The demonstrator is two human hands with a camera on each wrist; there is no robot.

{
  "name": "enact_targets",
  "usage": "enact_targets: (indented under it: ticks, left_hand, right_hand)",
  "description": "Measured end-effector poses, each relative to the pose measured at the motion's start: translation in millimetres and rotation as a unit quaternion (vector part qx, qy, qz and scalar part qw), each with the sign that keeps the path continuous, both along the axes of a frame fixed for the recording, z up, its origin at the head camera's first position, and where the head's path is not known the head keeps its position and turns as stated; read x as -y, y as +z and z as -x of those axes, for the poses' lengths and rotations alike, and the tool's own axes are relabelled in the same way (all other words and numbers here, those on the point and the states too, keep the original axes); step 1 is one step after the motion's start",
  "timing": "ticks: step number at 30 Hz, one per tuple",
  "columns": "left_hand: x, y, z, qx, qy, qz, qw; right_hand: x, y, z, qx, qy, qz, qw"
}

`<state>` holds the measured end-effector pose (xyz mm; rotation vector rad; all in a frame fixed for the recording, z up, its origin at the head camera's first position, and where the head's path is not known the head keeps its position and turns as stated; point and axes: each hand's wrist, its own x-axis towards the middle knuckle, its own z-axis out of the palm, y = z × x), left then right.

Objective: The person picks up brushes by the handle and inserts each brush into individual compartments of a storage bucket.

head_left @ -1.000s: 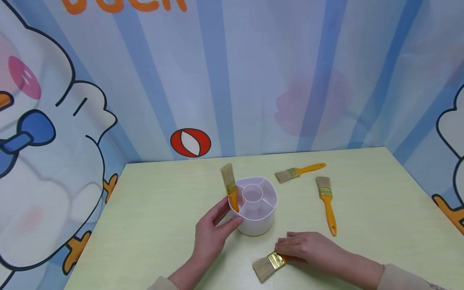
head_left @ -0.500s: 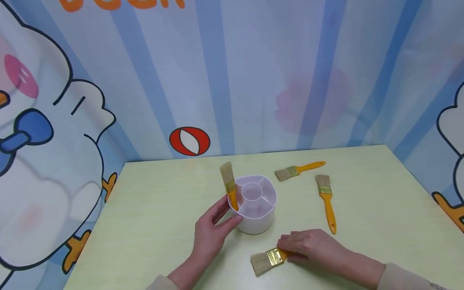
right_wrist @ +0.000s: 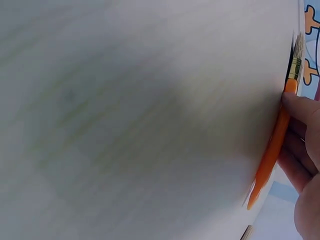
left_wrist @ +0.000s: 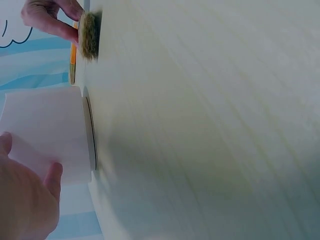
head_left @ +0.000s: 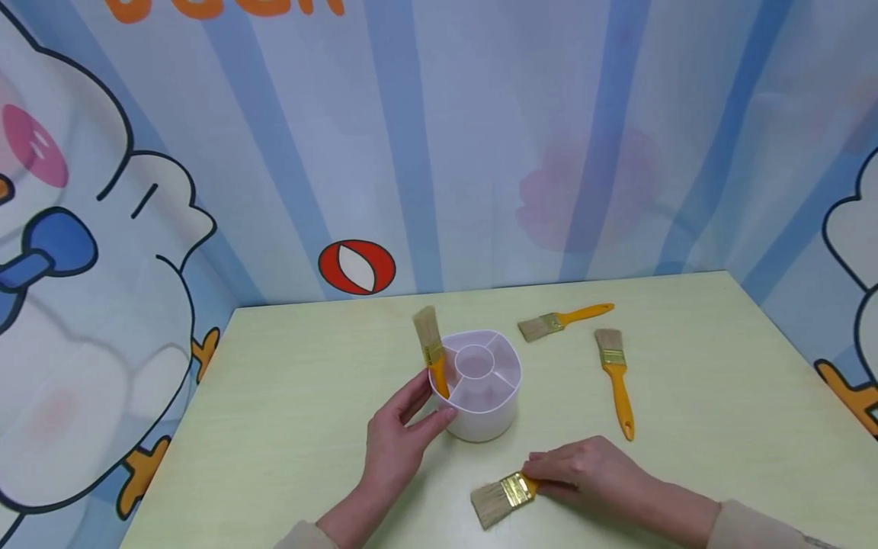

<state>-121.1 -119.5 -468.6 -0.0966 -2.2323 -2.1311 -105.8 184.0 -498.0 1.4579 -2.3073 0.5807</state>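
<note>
My left hand (head_left: 396,436) holds the left side of a white round divided organizer (head_left: 482,423), thumb toward the front and fingers behind. One paintbrush (head_left: 429,339) stands bristles up in its left compartment, leaning left. In front of the organizer, my right hand (head_left: 591,474) pinches the orange handle of another paintbrush (head_left: 502,499), whose bristles point left. Seen from the right wrist, thumb and fingers grip that handle (right_wrist: 274,145) low over the table. The left wrist view shows the organizer's wall (left_wrist: 47,132) between the left thumb and fingers, and bristles (left_wrist: 90,36) by the right hand.
Two more paintbrushes lie to the right of the organizer: one slanted (head_left: 564,322) near the back edge, one (head_left: 617,381) with its handle toward me. The pale wooden table (head_left: 295,396) meets a striped cartoon backdrop (head_left: 480,152) behind.
The front paintbrush has turned so its bristles point more to the left, and the right fingers have drawn together on its handle. The left hand and organizer keep their place.
</note>
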Motion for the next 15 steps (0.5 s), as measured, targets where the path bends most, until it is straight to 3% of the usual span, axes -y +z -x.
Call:
enact_targets:
  ticks: [4, 15]
  left_hand:
    - [0.6, 0.9, -0.8, -0.002, 0.002, 0.004, 1.0]
    - [0.0, 2.5, -2.0, -0.008, -0.001, -0.004, 1.0]
  right_hand:
    - [4.4, 1.8, 0.5, 0.009, -0.013, -0.004, 0.9999]
    - [3.3, 9.0, -1.4, 0.138, -0.042, 0.054, 0.9881]
